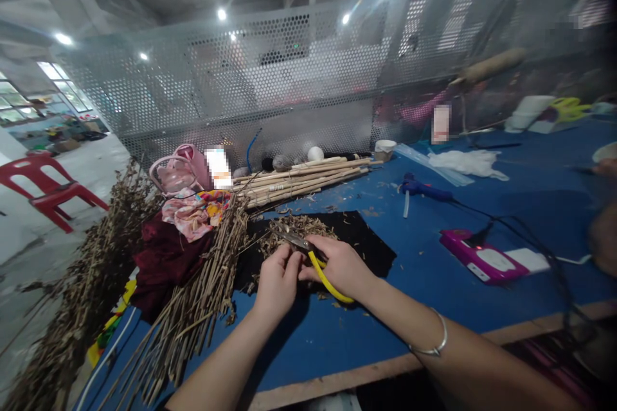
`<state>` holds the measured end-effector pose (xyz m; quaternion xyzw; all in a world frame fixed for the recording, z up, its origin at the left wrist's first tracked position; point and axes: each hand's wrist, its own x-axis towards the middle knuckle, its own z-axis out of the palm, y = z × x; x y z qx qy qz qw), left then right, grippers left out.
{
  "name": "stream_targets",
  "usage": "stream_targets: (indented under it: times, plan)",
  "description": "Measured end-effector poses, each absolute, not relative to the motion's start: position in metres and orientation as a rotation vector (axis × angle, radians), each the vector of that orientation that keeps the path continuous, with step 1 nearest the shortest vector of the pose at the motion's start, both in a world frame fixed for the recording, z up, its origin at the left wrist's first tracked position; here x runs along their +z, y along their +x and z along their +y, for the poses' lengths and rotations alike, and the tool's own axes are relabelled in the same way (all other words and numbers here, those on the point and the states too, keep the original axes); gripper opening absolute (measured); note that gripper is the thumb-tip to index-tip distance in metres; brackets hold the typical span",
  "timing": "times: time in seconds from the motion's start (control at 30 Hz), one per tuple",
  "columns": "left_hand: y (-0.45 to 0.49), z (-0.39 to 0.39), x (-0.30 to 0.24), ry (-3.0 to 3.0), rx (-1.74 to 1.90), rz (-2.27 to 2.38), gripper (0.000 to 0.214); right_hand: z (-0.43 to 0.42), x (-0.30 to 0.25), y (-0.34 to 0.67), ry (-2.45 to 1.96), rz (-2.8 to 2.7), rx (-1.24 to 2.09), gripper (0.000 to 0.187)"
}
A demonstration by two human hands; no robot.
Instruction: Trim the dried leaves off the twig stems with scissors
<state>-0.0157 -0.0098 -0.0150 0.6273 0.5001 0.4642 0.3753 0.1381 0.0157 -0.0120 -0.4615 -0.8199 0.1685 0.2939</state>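
Note:
My right hand (340,263) is closed around a pair of cutters (330,282) with yellow handles and dark metal jaws, which point forward and left. Close beside it, my left hand (278,279) has thumb and fingers pressed together by the jaws. What it pinches is too small or hidden to make out. Both hands are over a black cloth (364,244), where a heap of dry brown plant bits (308,228) lies just beyond the fingers. Left of my left hand, a bundle of dried stems (207,289) slants across the table edge.
The blue table (385,327) also carries pale sticks (289,183), a blue glue gun (424,189), a magenta device (482,257) with cables, and a pink bag (183,170). A perforated metal screen (270,77) stands behind. Part of another person's hand (608,164) shows at far right.

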Motion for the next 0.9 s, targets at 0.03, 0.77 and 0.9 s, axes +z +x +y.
stream_targets:
  times: [0.03,0.77,0.9]
  plan:
    - [-0.0160,-0.0090,-0.0149,1.611,1.196,1.281,0.020,0.0165,-0.0123,0.1382,-1.226,-2.185,0.463,0.050]
    - [-0.0159,-0.0100,-0.0133,1.523,1.299,1.328,0.022,0.0115,-0.0062,0.1376,-1.170,-2.258,0.263,0.079]
    - [-0.0115,-0.0133,-0.0118,1.553,1.283,1.326,0.023,0.0122,-0.0068,0.1376,-1.141,-2.255,0.283,0.076]
